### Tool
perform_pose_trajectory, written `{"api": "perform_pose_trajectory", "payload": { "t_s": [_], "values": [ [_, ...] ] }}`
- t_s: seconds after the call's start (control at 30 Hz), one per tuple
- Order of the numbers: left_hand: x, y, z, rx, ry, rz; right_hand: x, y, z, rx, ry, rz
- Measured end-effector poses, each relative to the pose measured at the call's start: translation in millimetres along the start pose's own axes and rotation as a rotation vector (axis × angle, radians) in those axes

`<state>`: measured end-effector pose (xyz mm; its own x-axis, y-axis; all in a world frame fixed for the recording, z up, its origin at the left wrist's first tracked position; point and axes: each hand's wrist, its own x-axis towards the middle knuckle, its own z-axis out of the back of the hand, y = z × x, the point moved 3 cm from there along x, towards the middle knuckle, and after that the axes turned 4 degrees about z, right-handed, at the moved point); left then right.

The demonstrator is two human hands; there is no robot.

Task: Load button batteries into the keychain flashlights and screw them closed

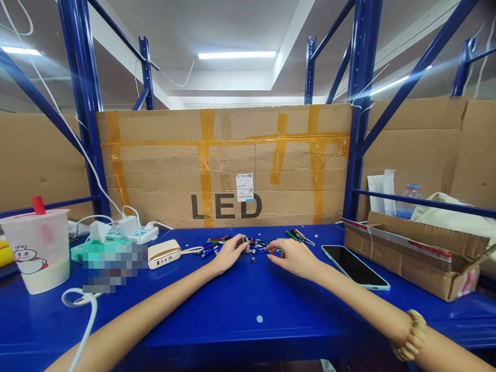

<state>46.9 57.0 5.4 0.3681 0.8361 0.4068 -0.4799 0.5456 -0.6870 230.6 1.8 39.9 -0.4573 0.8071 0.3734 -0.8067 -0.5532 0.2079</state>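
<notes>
My left hand (230, 254) rests at the near left side of a pile of small metal and coloured parts (256, 243). Its thumb and fingertips are closed together around something small, too tiny to name. To the right of the pile hovers my right hand (293, 257), fingers bent but apart, with nothing visible between them. Beneath my left hand's far side lie several blue pen-like barrels (209, 250). A small dark metal piece (253, 259) sits alone in front of the pile. Beyond my right hand are slim tools with metal ends (302, 236).
A phone (354, 266) and an open cardboard box (406, 258) stand on the right. On the left are a cream power bank (164, 253), a power strip (144, 234), a white cable (87, 330) and a plastic cup (41, 253). A taped cardboard panel (166, 170) closes off the back.
</notes>
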Motion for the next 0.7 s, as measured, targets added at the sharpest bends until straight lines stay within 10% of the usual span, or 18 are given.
{"api": "perform_pose_trajectory", "payload": {
  "t_s": [0.7],
  "values": [
    [-12.0,-4.1,7.4,0.183,-0.018,0.053,-17.1,16.5,3.8,0.03,-0.001,-0.003]
  ]
}}
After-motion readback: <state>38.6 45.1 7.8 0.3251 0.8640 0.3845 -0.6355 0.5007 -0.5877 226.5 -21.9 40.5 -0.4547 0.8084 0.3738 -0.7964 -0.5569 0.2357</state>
